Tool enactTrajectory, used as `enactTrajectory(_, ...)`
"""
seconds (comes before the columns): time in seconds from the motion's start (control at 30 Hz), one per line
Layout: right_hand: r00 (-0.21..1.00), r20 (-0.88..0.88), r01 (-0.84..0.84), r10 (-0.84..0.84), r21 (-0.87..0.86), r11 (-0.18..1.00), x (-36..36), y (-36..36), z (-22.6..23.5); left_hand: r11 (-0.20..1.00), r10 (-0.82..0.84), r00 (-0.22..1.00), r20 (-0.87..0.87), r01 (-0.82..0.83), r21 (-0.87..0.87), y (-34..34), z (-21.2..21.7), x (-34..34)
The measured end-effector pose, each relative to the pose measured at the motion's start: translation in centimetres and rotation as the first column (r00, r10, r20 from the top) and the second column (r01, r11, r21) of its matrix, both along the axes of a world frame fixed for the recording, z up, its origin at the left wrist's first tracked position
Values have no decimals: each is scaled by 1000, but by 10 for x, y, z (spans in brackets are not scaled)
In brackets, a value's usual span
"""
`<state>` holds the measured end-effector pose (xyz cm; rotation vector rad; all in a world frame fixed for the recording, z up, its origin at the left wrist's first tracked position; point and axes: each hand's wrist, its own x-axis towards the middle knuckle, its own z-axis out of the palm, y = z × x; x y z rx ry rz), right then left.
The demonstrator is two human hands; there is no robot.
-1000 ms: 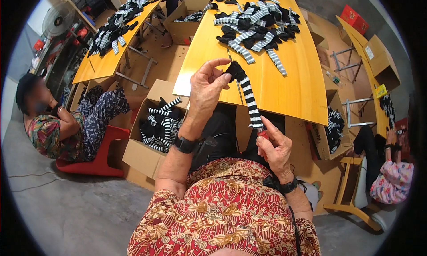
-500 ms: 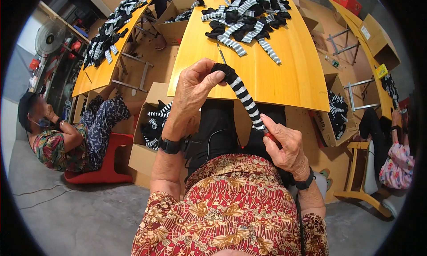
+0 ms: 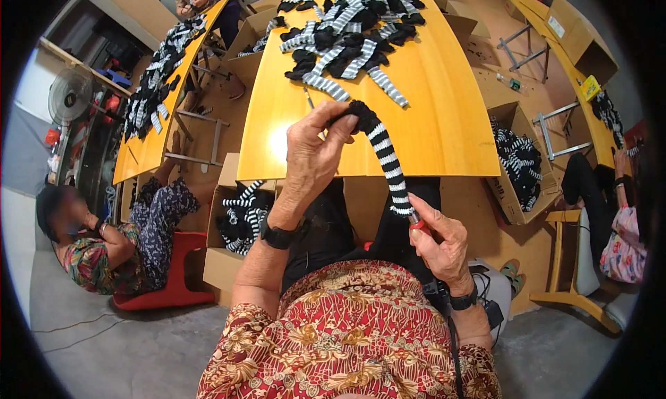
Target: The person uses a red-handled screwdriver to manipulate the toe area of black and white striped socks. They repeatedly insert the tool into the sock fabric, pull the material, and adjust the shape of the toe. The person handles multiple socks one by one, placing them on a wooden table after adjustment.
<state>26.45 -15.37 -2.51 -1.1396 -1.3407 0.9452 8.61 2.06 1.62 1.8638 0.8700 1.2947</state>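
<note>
My left hand (image 3: 316, 146) pinches the bunched black end of a knitted black-and-white striped tube (image 3: 390, 165). The tube curves down toward my right hand (image 3: 444, 250), whose fingers are closed round a red-handled tool (image 3: 416, 225). A short bit of metal shaft shows above the red handle and runs into the tube's white open end; the rest of the shaft is hidden inside. Both hands are above my lap, by the near edge of the yellow table (image 3: 444, 128). Beyond them lies a pile of striped knitted tubes (image 3: 347, 38) with black ends.
A thin stick (image 3: 307, 97) lies left of the pile. Cardboard boxes of striped knitted pieces stand at left (image 3: 220, 264) and right (image 3: 513, 212). One person (image 3: 104, 253) sits on a red chair at left, another (image 3: 621, 246) at right; a third person's hands (image 3: 198, 0) show far left.
The view has shifted, so the table and pile appear further left. More of the red handle and some metal shaft show at the tube's end. A third person's hands have come into view.
</note>
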Motion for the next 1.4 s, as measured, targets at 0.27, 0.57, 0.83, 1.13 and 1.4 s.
enactTrajectory(0.27, 963, 233, 94, -133, 172, 981, 51, 20, 1, 962, 70, 988, -139, -30, 270, 24, 10, 59)
enactTrajectory(0.57, 907, 258, 264, -332, 263, 928, 82, 19, 5, 843, 122, 959, -257, 37, 537, 43, 16, 123)
enactTrajectory(0.83, 957, -37, 291, -289, 93, 952, 72, -14, 17, 935, -103, 994, -20, 104, 339, 22, 29, 139)
enactTrajectory(1.13, 851, -513, 71, -117, -107, 992, 37, -44, 27, 894, -447, 874, 191, 441, 74, 13, 41, 86)
enactTrajectory(1.4, 899, -437, -34, -6, -84, 996, 22, -48, 38, 780, -485, 741, 465, 606, -152, 3, 55, 38)
